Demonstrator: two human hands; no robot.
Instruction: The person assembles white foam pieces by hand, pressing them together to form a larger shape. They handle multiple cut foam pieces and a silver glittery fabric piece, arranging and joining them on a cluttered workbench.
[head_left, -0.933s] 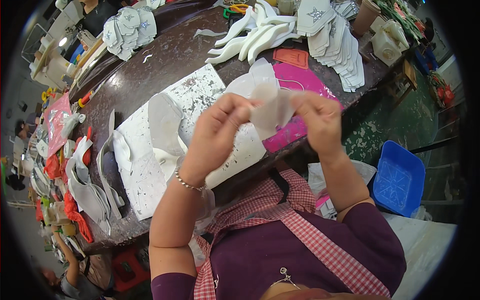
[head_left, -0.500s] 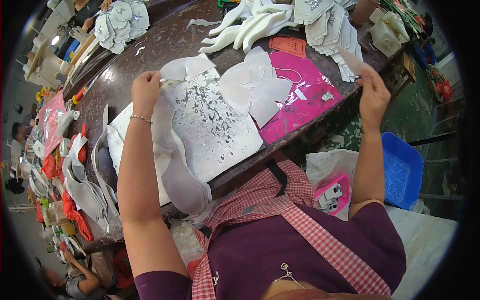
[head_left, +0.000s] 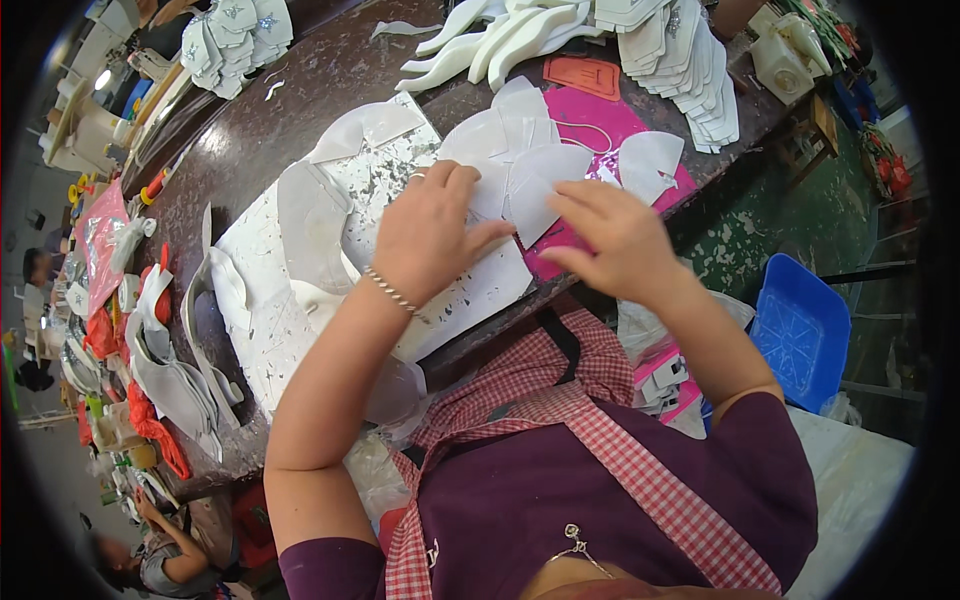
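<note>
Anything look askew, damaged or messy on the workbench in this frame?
Nothing damaged. The white board under the left hand is badly flaked and speckled, which looks like wear. The white cut pieces by the right hand overlap loosely on the pink mat, not squared up.

White cut pieces (head_left: pixel 520 175) on a pink sheet (head_left: pixel 610 130); blue tray (head_left: pixel 800 330).

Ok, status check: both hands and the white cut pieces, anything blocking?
Left hand flat on the white cut pieces. Right hand on the same pile, fingers spread. Pieces overlap on pink sheet. Nothing in the way.
</note>
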